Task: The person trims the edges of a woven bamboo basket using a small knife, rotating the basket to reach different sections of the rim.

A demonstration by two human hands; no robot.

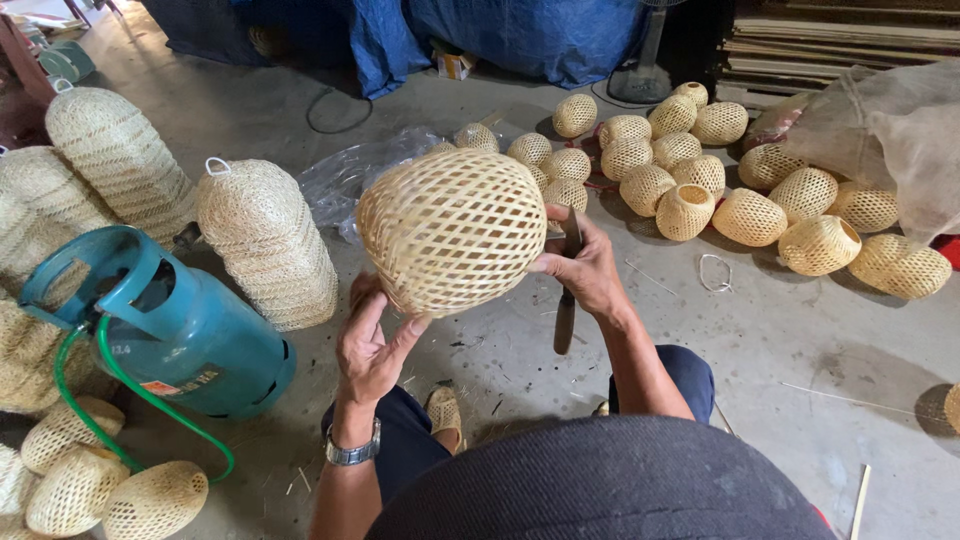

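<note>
I hold a round woven bamboo basket (452,228) up in front of me, its lattice of pale strips facing the camera. My left hand (372,342) supports its lower left edge, palm and thumb under the rim, with a metal watch on the wrist. My right hand (588,268) presses against the basket's right side and also grips a dark-handled knife (566,305) that points down toward the floor.
A blue gas cylinder (170,325) with a green hose (140,400) lies at left. Stacks of woven baskets (268,240) stand beside it. Several round baskets (690,170) are heaped at back right, near a clear plastic sack (890,130). A wire loop (713,272) lies on the concrete floor.
</note>
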